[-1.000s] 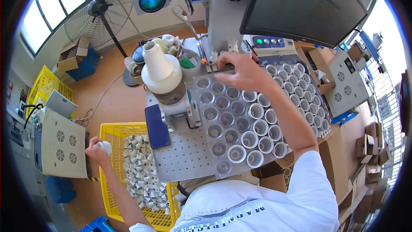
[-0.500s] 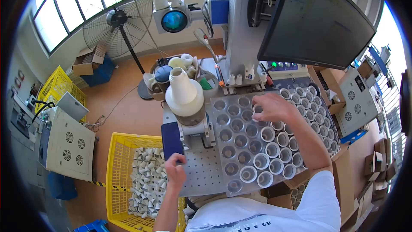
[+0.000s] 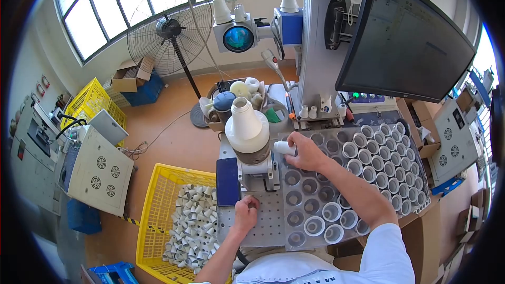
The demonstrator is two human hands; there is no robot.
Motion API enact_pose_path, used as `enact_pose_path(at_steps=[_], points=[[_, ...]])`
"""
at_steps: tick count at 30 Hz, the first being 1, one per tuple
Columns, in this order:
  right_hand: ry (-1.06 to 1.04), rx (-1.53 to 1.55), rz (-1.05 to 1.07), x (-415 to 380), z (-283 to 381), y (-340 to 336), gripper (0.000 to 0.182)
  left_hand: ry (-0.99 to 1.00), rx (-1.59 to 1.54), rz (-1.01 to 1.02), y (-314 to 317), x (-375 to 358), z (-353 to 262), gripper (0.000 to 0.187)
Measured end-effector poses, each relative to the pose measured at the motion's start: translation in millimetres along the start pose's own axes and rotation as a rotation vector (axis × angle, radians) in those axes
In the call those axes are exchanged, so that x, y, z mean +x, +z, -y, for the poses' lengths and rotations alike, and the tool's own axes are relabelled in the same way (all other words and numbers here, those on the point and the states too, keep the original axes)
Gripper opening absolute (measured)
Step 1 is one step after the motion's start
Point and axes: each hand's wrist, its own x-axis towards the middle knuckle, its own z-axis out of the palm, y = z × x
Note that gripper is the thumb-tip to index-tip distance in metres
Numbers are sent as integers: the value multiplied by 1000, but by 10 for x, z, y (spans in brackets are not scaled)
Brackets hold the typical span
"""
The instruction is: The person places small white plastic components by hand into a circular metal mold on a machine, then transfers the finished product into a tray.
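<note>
My right hand (image 3: 307,152) pinches a white cup-shaped piece (image 3: 284,148), held sideways just right of the fixture that carries a large white cone (image 3: 245,121). Under and beside that hand lies a clear tray (image 3: 289,226) with round pockets; those on its left are bare, while white cups (image 3: 366,156) stand in rows on its right. My left hand (image 3: 246,213) is curled closed over the perforated metal plate (image 3: 268,221), below a dark flat phone-like object (image 3: 228,181). What its fingers hold, if anything, is hidden.
A yellow basket (image 3: 150,221) of small white cones (image 3: 192,226) stands at the left. A lens head (image 3: 238,38) hangs above the fixture beside a metal column (image 3: 323,63). The monitor (image 3: 407,37) overhangs the tray's back. A floor fan (image 3: 169,29) stands behind.
The right hand has moved left from above the tray to the fixture with the white cup-shaped piece. The left hand stays closed near the plate. The view has shifted, so the scene sits farther right.
</note>
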Motion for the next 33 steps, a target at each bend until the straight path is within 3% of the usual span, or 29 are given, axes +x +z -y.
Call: enact_pose_path(at_steps=[33], points=[[44, 7, -16, -47, 16, -70, 36, -34, -15, -18, -6, 9, -60, 25]])
